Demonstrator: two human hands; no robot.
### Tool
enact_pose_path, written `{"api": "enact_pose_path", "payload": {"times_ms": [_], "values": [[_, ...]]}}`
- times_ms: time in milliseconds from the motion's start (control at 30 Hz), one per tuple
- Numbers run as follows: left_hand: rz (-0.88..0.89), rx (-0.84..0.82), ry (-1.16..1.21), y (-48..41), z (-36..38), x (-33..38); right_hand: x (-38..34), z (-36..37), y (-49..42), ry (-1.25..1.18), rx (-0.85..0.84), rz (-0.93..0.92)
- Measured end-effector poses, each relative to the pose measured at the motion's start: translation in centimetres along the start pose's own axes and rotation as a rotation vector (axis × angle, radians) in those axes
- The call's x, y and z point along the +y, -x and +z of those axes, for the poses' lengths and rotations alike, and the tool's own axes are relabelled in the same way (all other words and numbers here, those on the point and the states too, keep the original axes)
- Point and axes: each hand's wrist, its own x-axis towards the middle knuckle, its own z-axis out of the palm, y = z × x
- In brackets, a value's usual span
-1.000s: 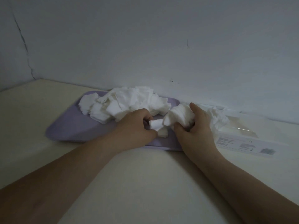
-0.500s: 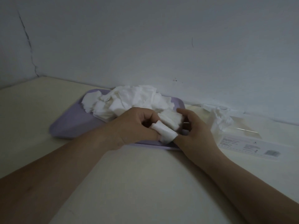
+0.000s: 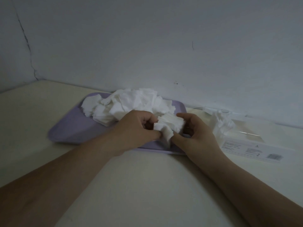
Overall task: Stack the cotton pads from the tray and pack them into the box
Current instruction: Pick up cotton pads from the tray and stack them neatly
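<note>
Dim light. Pale grey-blue wall [image 3: 164, 38] ahead of me, dark crack [image 3: 26, 43] running down near left corner. Cream counter [image 3: 147, 185] meets wall at far edge.

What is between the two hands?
A small stack of white cotton pads. The left hand and the right hand both pinch it over the near edge of the purple tray, as the head view shows.

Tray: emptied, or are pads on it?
Not empty: a loose pile of cotton pads lies on the tray's far side.
</note>
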Motion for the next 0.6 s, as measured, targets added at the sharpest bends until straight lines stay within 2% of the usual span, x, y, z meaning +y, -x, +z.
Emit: {"api": "enact_pose_path", "payload": {"times_ms": [233, 367, 433, 500, 600], "values": [[0.031, 0.029, 0.014, -0.21, 0.0, -0.49, 0.21, -0.05, -0.09, -0.008, -0.013, -0.011], [0.034, 0.065, -0.018, -0.31, 0.33, -0.6, -0.44, -0.65, 0.26, -0.1, -0.124, 0.058], [0.028, 0.07, -0.043, -0.33, 0.34, -0.43, -0.74, -0.59, 0.46, 0.007, -0.141, 0.04], [0.034, 0.067, -0.049, -0.25, 0.25, -0.32, -0.7, -0.23, 0.53, 0.145, -0.086, -0.014], [0.033, 0.081, -0.041, -0.21, 0.24, -0.17, -0.05, -0.05, 0.31, 0.108, -0.048, -0.058]]}}
